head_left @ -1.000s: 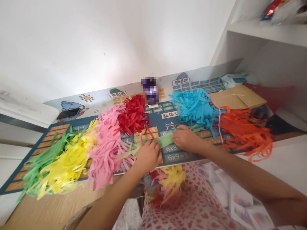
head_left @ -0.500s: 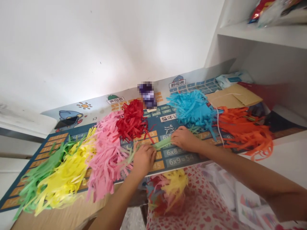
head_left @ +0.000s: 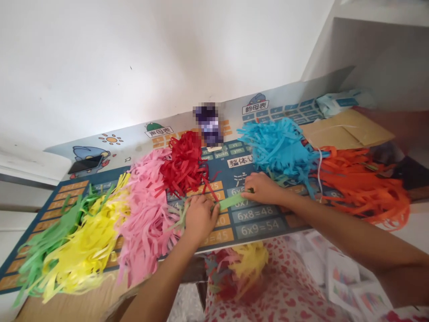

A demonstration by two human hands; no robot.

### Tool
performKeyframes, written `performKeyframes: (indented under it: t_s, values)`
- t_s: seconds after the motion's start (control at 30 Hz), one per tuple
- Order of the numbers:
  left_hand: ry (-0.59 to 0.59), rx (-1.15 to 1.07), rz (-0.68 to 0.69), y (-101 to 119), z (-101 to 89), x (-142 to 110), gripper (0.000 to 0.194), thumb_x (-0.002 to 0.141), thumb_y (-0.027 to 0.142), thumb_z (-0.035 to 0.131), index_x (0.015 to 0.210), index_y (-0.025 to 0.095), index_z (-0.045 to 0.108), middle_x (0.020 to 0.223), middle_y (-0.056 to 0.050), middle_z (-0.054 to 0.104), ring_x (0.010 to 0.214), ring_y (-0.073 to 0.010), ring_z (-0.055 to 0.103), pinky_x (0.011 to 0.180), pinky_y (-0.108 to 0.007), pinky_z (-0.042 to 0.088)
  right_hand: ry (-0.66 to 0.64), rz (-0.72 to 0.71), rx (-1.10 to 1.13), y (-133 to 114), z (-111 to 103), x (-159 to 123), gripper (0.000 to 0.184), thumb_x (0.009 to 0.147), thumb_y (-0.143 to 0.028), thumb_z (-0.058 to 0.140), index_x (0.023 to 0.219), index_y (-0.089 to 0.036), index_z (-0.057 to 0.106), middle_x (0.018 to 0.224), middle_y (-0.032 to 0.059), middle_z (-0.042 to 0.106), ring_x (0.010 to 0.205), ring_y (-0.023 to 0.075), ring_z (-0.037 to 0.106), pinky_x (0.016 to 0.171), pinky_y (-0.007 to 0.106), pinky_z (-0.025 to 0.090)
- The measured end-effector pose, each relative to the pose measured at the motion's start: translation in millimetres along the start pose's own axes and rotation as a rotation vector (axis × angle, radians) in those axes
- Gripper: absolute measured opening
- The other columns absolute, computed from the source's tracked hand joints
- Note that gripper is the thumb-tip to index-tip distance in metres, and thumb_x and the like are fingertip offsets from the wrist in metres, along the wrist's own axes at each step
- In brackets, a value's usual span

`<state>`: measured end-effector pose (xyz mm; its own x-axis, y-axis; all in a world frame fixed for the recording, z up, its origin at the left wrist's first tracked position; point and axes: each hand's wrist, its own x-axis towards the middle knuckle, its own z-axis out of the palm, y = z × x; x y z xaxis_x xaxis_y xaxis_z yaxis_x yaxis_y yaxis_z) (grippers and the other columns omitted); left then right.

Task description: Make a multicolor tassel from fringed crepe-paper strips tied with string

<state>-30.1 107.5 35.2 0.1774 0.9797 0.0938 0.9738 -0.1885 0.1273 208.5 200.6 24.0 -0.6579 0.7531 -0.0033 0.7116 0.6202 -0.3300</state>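
Observation:
A light green strip of fringed tissue paper [head_left: 231,201] lies stretched between my hands, just above or on the printed desk mat. My left hand [head_left: 202,217] is closed on its left end, and pale green fringe pokes out beside the wrist, next to pink fringe. At the right end, my right hand [head_left: 263,188] pinches the strip, with more green fringe showing behind it near the blue bundle. My fingers partly hide both ends of the paper.
Fringed paper bundles lie around: green [head_left: 63,228], yellow [head_left: 83,243], pink [head_left: 144,219], red [head_left: 184,163], blue [head_left: 279,150] and orange [head_left: 365,188]. A phone [head_left: 85,165] rests at the back left, a brown envelope [head_left: 348,129] at the right. A multicoloured bundle [head_left: 239,270] sits on my lap.
The view has shifted a little. Both hands keep their hold on the green strip, which now looks flatter and wider between them.

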Motion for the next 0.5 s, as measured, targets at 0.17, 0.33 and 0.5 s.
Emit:
performKeyframes:
  t_s: [0.17, 0.33, 0.5]
  values:
    - [0.007, 0.021, -0.001, -0.9, 1.8, 1.5, 0.029, 0.09, 0.035, 0.053, 0.07, 0.019, 0.065, 0.08, -0.007, 0.064, 0.088, -0.0265, 0.054, 0.084, -0.044, 0.037, -0.006, 0.013, -0.021, -3.1, -1.6, -0.1, 0.027, 0.085, -0.041, 0.064, 0.069, -0.019, 0.069, 0.082, 0.003, 0.067, 0.084, 0.0195, 0.055, 0.069, 0.029, 0.026]
    - [0.003, 0.034, 0.002, -0.4, 2.5, 3.2, 0.028, 0.09, 0.035, 0.052, 0.071, 0.02, 0.066, 0.081, -0.008, 0.064, 0.086, -0.0269, 0.054, 0.082, -0.044, 0.037, -0.022, 0.028, -0.04, -4.4, -1.9, 2.0, 0.028, 0.085, -0.04, 0.064, 0.067, -0.019, 0.068, 0.082, 0.0035, 0.066, 0.085, 0.02, 0.055, 0.069, 0.029, 0.026]
    - [0.05, 0.003, 0.033, -5.6, 3.1, 2.3, 0.017, 0.089, 0.032, 0.056, 0.091, 0.02, 0.067, 0.093, -0.009, 0.067, 0.093, -0.0267, 0.055, 0.084, -0.043, 0.038, 0.051, 0.122, -0.004, -4.8, 0.6, -0.2, 0.023, 0.082, -0.041, 0.068, 0.08, -0.019, 0.063, 0.083, 0.0024, 0.066, 0.083, 0.0198, 0.055, 0.072, 0.03, 0.029]
